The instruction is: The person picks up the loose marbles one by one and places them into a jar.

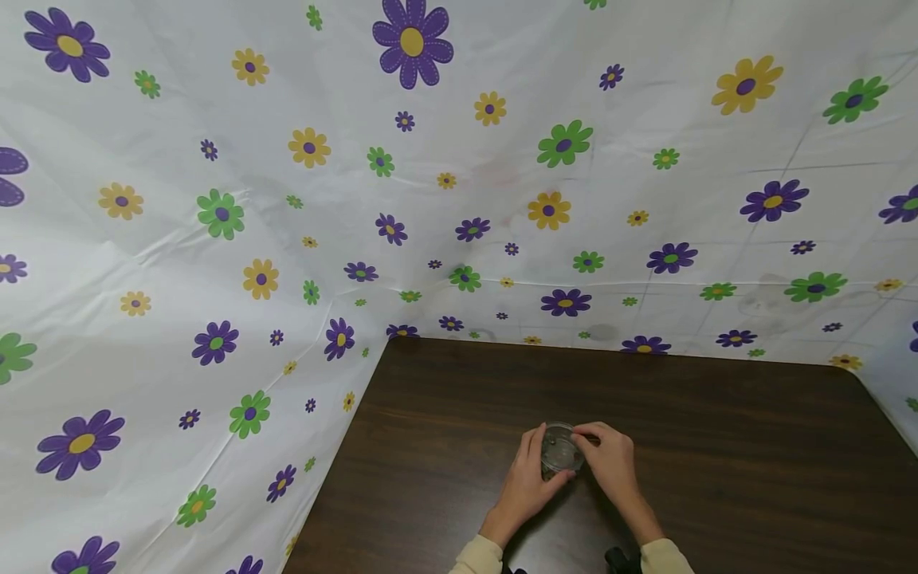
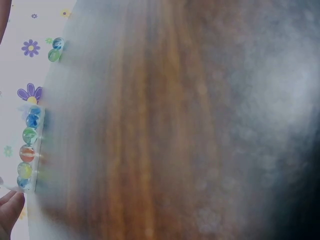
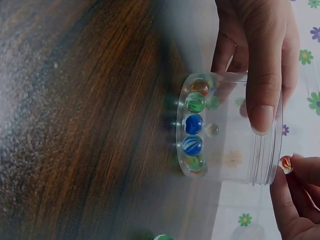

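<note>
A clear round jar (image 1: 562, 450) stands upright on the table, and my left hand (image 1: 527, 482) grips it round the side near the rim. Glass marbles (image 3: 193, 124) in blue, green and orange swirls lie on its bottom, seen through the wall in both wrist views. At the jar's open mouth, my right hand (image 1: 611, 464) pinches a red-and-white marble (image 3: 286, 164) between thumb and finger, just outside the rim in the right wrist view. Two loose marbles (image 2: 56, 50), one blue and one green, sit on the table beside the jar; the right hand hides them in the head view.
A dark brown wooden table (image 1: 445, 399) spreads out under the hands. White sheeting (image 1: 430, 199) with purple, yellow and green flowers hangs behind it and along its left side. A black strapped device (image 1: 620, 560) is on the right wrist.
</note>
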Tool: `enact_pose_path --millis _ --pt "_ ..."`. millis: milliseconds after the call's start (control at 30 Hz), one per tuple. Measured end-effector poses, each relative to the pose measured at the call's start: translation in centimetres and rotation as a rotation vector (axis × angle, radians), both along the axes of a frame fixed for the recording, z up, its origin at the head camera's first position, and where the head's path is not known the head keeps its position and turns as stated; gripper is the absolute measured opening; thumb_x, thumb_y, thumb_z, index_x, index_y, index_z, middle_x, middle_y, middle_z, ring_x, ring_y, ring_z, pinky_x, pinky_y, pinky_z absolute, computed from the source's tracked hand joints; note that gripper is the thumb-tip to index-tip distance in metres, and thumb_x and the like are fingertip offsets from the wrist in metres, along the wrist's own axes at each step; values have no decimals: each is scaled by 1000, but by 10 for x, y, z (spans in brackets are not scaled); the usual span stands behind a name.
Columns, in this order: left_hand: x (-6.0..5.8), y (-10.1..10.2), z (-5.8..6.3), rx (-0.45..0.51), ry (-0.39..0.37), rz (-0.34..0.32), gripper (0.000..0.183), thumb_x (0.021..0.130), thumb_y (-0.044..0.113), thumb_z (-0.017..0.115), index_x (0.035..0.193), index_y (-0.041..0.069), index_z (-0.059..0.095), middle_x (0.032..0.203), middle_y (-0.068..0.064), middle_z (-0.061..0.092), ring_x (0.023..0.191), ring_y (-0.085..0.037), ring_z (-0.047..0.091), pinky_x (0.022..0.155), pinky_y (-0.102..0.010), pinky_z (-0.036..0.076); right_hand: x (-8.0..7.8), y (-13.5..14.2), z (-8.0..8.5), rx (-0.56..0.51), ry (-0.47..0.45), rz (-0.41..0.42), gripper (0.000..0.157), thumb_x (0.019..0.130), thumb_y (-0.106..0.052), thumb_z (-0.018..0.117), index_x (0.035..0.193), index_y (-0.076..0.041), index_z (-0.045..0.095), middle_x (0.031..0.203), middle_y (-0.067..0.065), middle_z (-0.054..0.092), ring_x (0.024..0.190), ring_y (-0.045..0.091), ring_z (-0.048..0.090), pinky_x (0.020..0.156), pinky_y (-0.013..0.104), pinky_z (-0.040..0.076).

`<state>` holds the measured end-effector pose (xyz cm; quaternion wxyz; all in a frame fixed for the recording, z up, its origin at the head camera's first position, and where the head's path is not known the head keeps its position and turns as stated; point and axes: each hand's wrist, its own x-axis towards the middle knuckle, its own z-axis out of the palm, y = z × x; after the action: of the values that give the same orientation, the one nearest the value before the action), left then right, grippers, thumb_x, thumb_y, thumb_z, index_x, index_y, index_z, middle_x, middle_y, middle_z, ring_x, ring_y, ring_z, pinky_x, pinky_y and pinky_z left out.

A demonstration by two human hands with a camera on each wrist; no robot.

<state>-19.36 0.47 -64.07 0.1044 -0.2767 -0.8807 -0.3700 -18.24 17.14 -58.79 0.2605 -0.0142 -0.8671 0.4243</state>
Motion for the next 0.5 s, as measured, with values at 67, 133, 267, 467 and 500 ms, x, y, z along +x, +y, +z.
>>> enact_pose_path --millis 67,133,267,467,500 --pt "0 0 0 0 0 1 82 94 38 78 156 0 38 142 -11 49 121 -24 61 93 -38 55 -1 0 0 6 1 -4 13 79 6 86 86 -4 81 86 5 76 76 25 73 63 28 56" --pt "-1 0 0 0 -1 0 82 94 38 78 156 0 38 142 -11 49 121 -24 60 93 -38 55 -2 -1 0 13 5 -8 13 79 7 86 86 -3 81 86 5 76 76 25 72 63 29 56" --pt "-1 0 -1 2 -3 -3 82 94 38 78 155 0 38 142 -11 49 121 -24 60 93 -38 55 -3 -1 0 26 25 -12 13 78 8 86 85 -1 80 85 7 75 75 26 72 63 32 57" --pt "-1 0 0 0 -2 -6 82 94 38 78 155 -1 38 142 -12 49 121 -24 61 93 -37 55 -4 -2 -1 29 24 -10 13 78 7 85 86 -1 80 87 8 76 77 27 72 64 35 57" --pt "-1 0 0 0 -4 -7 82 94 38 78 155 -1 38 142 -12 49 121 -24 61 93 -37 55 -4 -2 -1 29 20 -10 13 79 7 85 86 -1 80 87 8 76 77 27 72 65 35 58"
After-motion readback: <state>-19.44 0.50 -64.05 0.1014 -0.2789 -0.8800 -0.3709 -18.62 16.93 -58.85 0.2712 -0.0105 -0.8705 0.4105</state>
